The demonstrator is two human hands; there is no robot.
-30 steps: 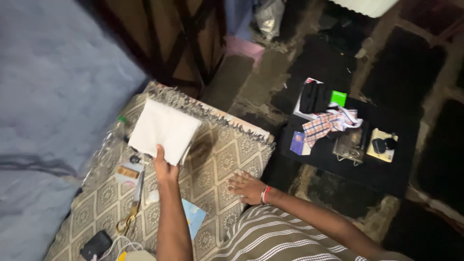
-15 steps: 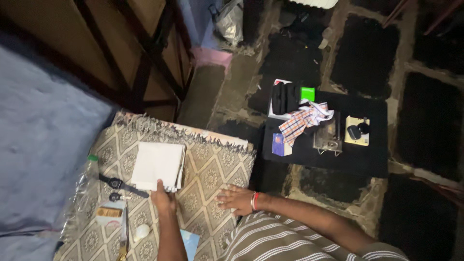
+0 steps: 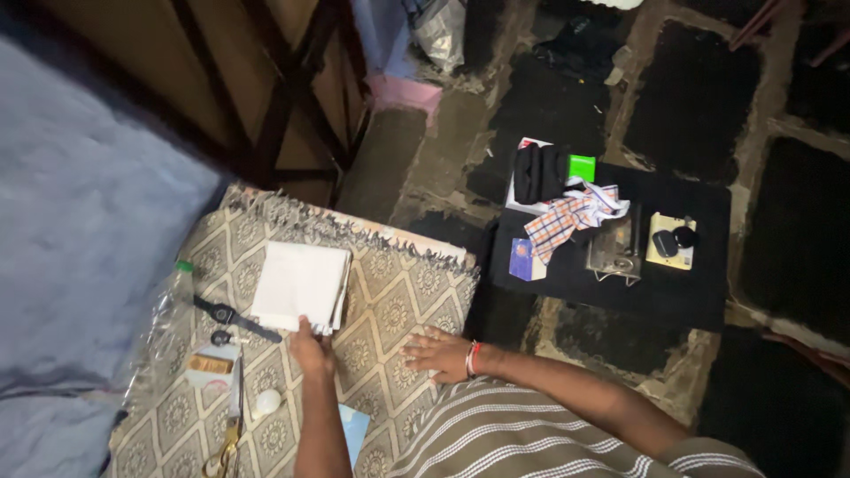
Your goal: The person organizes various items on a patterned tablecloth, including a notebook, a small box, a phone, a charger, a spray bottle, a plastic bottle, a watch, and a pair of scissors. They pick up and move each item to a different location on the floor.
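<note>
A folded white cloth [image 3: 299, 283] lies flat on a beige patterned mat [image 3: 398, 301]. My left hand [image 3: 312, 347] grips the cloth at its near edge. My right hand [image 3: 436, 349], a red and white bracelet on its wrist, rests palm down on the mat to the right of the cloth, fingers spread and holding nothing. My striped garment fills the bottom of the view.
Left of the cloth lie a black wristwatch [image 3: 223, 314], a clear plastic bottle [image 3: 166, 312], scissors [image 3: 232, 427] and a blue paper [image 3: 356, 425]. A black floor mat [image 3: 691, 292] holds a checked cloth [image 3: 571, 215], a black pouch [image 3: 540, 173] and small boxes. Wooden furniture [image 3: 266, 88] stands behind.
The white cloth was held up off the mat a second ago; my left hand has lowered it flat onto the mat. My right hand stayed in place.
</note>
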